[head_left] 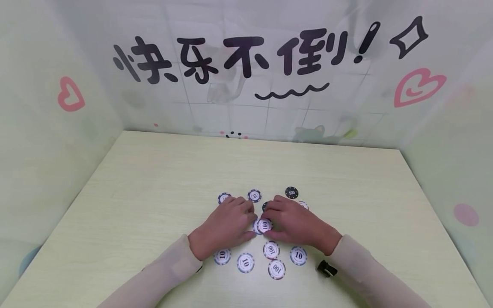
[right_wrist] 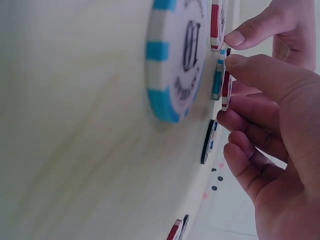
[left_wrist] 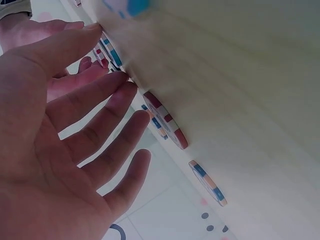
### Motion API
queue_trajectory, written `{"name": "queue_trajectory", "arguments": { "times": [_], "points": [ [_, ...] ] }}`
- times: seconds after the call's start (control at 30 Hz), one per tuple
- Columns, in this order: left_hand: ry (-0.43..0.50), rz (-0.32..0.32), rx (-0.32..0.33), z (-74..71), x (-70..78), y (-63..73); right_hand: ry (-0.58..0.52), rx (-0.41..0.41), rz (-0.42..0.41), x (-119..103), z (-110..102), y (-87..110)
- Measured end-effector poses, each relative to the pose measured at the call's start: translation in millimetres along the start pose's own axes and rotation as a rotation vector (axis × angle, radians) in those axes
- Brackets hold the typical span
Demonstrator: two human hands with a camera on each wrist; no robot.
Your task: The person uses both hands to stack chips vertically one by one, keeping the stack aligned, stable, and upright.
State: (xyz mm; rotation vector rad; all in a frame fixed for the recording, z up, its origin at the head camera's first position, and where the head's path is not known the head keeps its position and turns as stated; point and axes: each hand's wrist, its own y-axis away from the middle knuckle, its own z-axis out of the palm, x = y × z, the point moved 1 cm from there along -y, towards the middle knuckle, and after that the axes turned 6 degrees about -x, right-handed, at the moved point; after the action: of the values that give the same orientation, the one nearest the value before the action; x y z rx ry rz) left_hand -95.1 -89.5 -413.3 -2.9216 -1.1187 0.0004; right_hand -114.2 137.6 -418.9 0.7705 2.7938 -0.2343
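Note:
In the head view, my right hand (head_left: 290, 220) pinches a red-and-white poker chip marked 100 (head_left: 265, 225) between thumb and fingers. That chip overlaps a light-blue-edged chip (head_left: 256, 227). Opposite it, my left hand (head_left: 227, 220) reaches in with its thumb and fingertips close to the blue-edged chip's side. In the left wrist view its fingers are extended and spread, and the two chips (left_wrist: 111, 52) lie by the thumb and index fingertips. Part of a black chip (head_left: 265, 207) shows behind the right fingers. Whether the left fingertips press the chip I cannot tell.
Nearer me lie two 100 chips (head_left: 276, 270) and several light-blue 10 chips (head_left: 245, 262). Beyond the hands are dark-blue chips (head_left: 254, 196), a black 100 chip (head_left: 291, 192) and a partly covered chip (head_left: 303, 205). Printed curtains (head_left: 246, 111) border the table (head_left: 161, 171).

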Motion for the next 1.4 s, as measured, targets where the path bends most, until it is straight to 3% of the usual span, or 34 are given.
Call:
{"name": "queue_trajectory", "arguments": {
  "times": [0.53,0.93,1.2,1.4],
  "points": [
    [-0.015,-0.02,0.005,0.4,-0.2,2.4,0.007,-0.039,-0.027,-6.0,-1.9,-6.8],
    [0.008,-0.032,0.005,0.4,0.7,3.2,-0.021,-0.063,0.009,-5.5,-0.6,-4.7],
    [-0.01,-0.062,-0.045,0.6,2.3,4.8,0.05,0.041,0.055,10.3,-11.9,16.0],
    [-0.063,-0.061,-0.051,1.0,3.6,9.6,0.084,0.096,0.161,25.8,-23.3,37.5]
  ]
}}
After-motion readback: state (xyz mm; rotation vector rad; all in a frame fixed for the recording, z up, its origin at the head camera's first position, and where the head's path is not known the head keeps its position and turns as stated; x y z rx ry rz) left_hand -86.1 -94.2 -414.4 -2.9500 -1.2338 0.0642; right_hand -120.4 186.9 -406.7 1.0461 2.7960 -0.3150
